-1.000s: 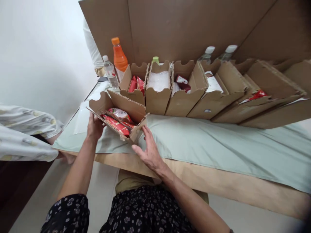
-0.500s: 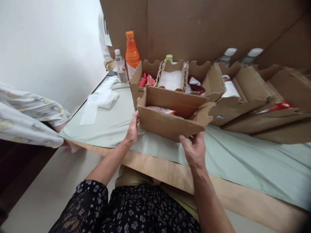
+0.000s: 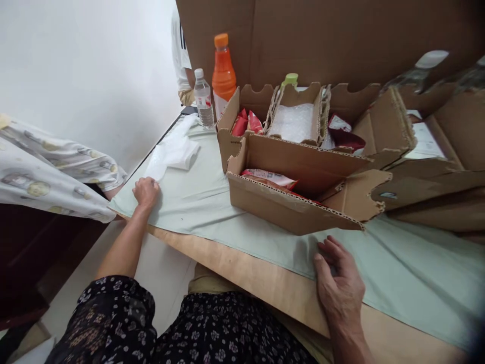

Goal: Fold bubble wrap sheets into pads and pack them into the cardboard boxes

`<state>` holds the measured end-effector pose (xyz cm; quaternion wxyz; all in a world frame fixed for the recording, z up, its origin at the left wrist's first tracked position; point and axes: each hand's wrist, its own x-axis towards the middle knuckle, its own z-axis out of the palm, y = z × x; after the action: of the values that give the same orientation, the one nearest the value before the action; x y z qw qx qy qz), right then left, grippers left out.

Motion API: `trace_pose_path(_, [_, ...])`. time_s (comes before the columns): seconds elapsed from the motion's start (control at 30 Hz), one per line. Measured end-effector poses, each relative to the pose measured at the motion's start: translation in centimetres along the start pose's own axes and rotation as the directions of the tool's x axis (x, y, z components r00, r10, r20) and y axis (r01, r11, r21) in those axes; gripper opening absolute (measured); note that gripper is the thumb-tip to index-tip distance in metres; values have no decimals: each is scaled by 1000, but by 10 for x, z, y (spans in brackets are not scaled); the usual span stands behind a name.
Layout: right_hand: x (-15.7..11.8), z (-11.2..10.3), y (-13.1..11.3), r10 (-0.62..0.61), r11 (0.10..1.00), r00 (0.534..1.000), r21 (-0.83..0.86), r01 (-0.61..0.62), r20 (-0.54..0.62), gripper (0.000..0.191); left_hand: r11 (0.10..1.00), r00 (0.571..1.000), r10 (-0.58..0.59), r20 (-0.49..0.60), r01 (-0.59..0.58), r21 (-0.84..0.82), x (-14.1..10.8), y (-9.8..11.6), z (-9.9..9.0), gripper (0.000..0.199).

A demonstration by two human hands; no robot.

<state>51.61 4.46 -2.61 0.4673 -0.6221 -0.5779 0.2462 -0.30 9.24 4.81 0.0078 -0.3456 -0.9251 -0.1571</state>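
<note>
My left hand (image 3: 146,192) is on the cloth at the table's left side, its fingers closed over the near end of a thin white plastic sheet (image 3: 182,151). My right hand (image 3: 339,278) lies by the front edge with thumb and fingers apart and holds nothing. Just beyond it stands an open cardboard box (image 3: 288,207) with a red and white packet (image 3: 271,178) inside. Neither hand touches this box.
Behind is a row of cardboard compartments (image 3: 382,129) holding red packets (image 3: 246,123) and bubble wrap (image 3: 291,121). An orange bottle (image 3: 223,73) and a water bottle (image 3: 204,101) stand at the left. Another person's sleeve (image 3: 180,45) shows beyond. Patterned fabric (image 3: 56,172) hangs at left.
Both hands have let go of the small cardboard box. My left hand has moved left to the plastic sheet; my right hand has drawn back towards the table edge. The view has shifted.
</note>
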Motion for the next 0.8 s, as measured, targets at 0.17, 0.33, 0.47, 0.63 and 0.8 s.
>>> trace_pose_path(0.17, [0, 0, 0, -52, 998, 999, -21, 52, -15, 36, 1000, 1000, 4, 20, -4, -2, -47, -12, -32, 17])
trace_pose_path(0.33, [-18, 5, -21, -156, 987, 988, 39, 156, -14, 23, 736, 898, 217, 382, 107, -669, -159, 1, -39, 31])
trace_pose_path(0.47, [-46, 11, -51, -243, 961, 924, 200, 189, 294, 33, 473, 714, 424, 558, 350, -808, -244, 60, -11, 30])
trace_pose_path(0.63, [-63, -7, -65, -145, 977, 904, 202, 66, 403, 61, 380, 507, 596, 623, 505, -775, -292, 129, 8, 29])
trace_pose_path(0.8, [-67, -31, -53, 96, 953, 963, 257, -163, 254, 28, 449, 371, 658, 656, 506, -737, -313, 140, 8, 26])
